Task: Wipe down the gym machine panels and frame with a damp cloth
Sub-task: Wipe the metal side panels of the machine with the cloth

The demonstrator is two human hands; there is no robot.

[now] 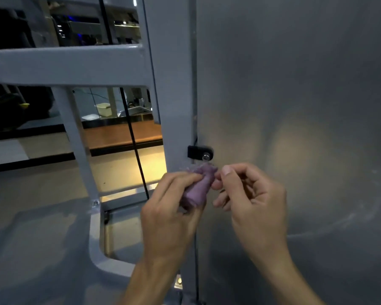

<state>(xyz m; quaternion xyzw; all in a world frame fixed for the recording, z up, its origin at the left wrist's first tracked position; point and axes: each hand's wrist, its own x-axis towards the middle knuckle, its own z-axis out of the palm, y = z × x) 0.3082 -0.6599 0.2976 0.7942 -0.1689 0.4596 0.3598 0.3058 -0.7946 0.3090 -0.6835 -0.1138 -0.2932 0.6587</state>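
- Below the black bracket (199, 152), at 6 o'clock, the left hand (174, 208) grips a bunched purple cloth (199, 186).
- At 3 o'clock of it, the right hand (251, 194) pinches the cloth's tip against the grey panel (295, 84).

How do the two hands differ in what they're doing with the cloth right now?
The left hand wraps its fingers round the bunched purple cloth, carrying most of it; the right hand only pinches the cloth's upper end with thumb and fingertip. The left sits before the frame upright, the right before the grey panel. Both hold just below the black bracket.
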